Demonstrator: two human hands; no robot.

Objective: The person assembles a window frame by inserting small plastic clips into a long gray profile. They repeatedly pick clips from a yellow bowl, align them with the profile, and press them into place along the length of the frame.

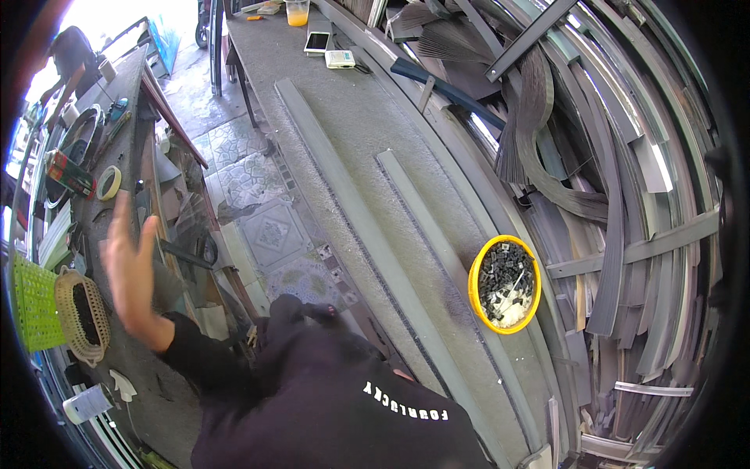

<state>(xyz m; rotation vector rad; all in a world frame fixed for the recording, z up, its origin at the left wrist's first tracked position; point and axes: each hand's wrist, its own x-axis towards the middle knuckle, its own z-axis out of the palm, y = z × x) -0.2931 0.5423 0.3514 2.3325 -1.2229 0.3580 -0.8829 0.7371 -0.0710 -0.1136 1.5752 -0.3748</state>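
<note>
My left hand (129, 270) is raised over the left workbench (152, 391), fingers stretched out and thumb apart, holding nothing. It is slightly blurred. Just beyond its fingertips lies a cream tape roll (108, 183), with a red and green can (72, 173) beside it. To the left of the hand is a beige woven basket (69, 332) with dark contents, against a light green basket (35, 305). My right hand does not show; my dark sleeve and shirt fill the lower middle. On the right-hand table lie two long grey profiles (344, 195) (437, 250).
A yellow tub (473, 301) of small black and white parts stands on the right table (375, 117). A phone (317, 42), a calculator (340, 59) and a cup of orange drink (297, 12) are at its far end. Stacked profiles (648, 258) line the right; tiled floor (269, 230) runs between benches.
</note>
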